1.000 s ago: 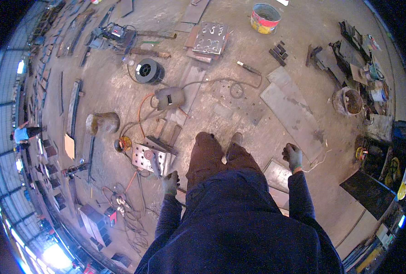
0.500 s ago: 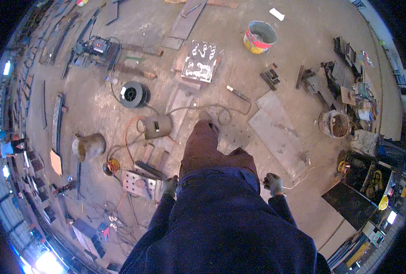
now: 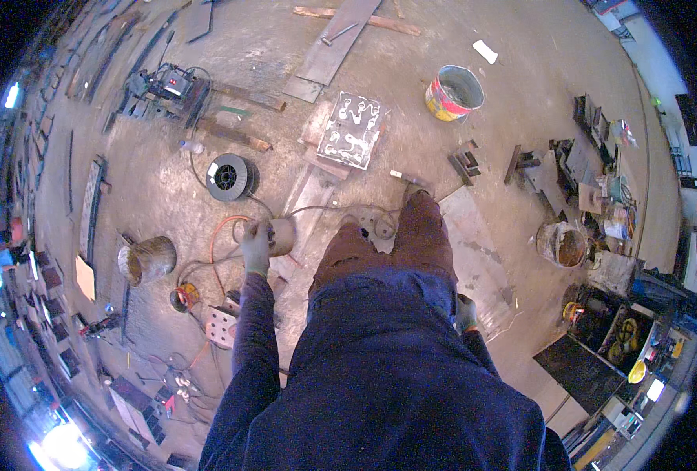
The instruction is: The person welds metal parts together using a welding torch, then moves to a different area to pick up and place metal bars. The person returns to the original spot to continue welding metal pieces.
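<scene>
My left hand [image 3: 256, 250], in a grey glove, is stretched forward over the left side of a grey welding mask [image 3: 282, 237] on the floor. It covers part of the mask; whether it touches it I cannot tell, and its finger positions are unclear. My right hand [image 3: 465, 312], also gloved, hangs low beside my right hip, partly hidden by my clothing, its fingers not clearly shown. Ahead of my feet lie an electrode holder [image 3: 408, 179] with its cable and a square plate with white markings [image 3: 350, 129]. A black wire spool [image 3: 229, 177] lies left of these.
A paint bucket [image 3: 454, 94] stands ahead right, a rusty bucket [image 3: 562, 244] farther right. On the left are a metal pot [image 3: 147, 261], an angle grinder [image 3: 184, 297] and a perforated plate [image 3: 221, 326]. Cables cross the floor. Flat steel sheets [image 3: 474, 235] lie beside my right leg.
My left hand has swung forward from beside my hip to over the welding mask. My right hand has drawn back partly behind my clothing. My right leg has stepped forward.
</scene>
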{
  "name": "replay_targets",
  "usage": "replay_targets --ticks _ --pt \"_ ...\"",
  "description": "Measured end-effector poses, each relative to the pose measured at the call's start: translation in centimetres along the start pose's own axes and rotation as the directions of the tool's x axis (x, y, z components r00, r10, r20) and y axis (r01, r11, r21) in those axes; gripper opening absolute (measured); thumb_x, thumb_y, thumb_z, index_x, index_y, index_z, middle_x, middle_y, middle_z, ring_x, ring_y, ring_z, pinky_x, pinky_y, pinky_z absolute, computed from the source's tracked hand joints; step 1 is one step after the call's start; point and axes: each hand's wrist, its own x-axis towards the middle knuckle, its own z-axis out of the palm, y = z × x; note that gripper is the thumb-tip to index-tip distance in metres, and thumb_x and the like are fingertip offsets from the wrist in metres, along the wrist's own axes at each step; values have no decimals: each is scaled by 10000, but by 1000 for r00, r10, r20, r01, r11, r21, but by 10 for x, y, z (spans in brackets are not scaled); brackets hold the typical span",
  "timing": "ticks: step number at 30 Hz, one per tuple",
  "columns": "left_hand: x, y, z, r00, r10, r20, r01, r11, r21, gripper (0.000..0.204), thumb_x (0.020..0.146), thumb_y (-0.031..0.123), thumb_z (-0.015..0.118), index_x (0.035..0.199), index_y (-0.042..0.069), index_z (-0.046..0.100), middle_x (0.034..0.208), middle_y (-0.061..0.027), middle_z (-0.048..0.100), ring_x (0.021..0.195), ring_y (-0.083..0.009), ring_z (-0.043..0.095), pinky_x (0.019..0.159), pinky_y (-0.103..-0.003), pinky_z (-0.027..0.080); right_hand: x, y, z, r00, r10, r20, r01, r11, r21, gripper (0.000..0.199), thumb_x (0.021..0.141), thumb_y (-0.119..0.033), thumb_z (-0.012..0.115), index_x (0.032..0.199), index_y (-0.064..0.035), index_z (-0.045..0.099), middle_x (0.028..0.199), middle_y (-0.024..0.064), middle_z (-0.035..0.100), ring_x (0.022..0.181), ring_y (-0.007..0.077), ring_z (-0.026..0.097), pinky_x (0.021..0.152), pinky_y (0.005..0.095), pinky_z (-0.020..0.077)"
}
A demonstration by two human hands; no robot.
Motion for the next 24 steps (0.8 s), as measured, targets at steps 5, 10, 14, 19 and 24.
replay_targets --ticks 5,10,14,19,24 --pt "-78 -125 -25 899 -431 -78 436 898 60 326 987 322 687 801 57 651 666 -32 619 479 -146 551 431 -317 442 36 -36 -28 997 77 15 -78 989 126 329 993 -266 660 1084 33 763 931 41 753 770 132 651 689 291 516" --pt "-199 -203 -35 736 -631 -246 650 760 -4 337 955 366 712 776 99 611 623 -41 584 453 -172 536 408 -340 443 83 -65 -59 994 58 96 -82 960 267 298 987 -246 672 1077 22 767 937 50 760 775 133 664 684 289 525" --pt "-240 -142 30 654 -704 -278 722 690 -49 349 957 385 689 768 112 580 635 -29 576 473 -176 541 410 -352 436 153 -51 -105 992 -81 92 65 984 163 273 968 -245 673 1062 -1 750 875 51 732 690 150 656 594 309 517" --pt "-235 -108 84 728 -641 -245 650 758 -53 290 964 354 708 853 100 621 687 -26 611 525 -174 583 438 -351 471 193 -133 -144 976 171 131 -201 942 267 289 960 -250 673 1130 -17 692 833 54 690 640 159 654 528 309 521" --pt "-162 -127 152 790 -608 -77 558 765 -322 291 955 358 717 855 95 641 691 -32 636 529 -170 599 442 -336 475 241 -122 -212 986 84 143 -130 927 351 310 968 -269 662 1161 -26 676 854 62 694 669 175 674 542 313 534"
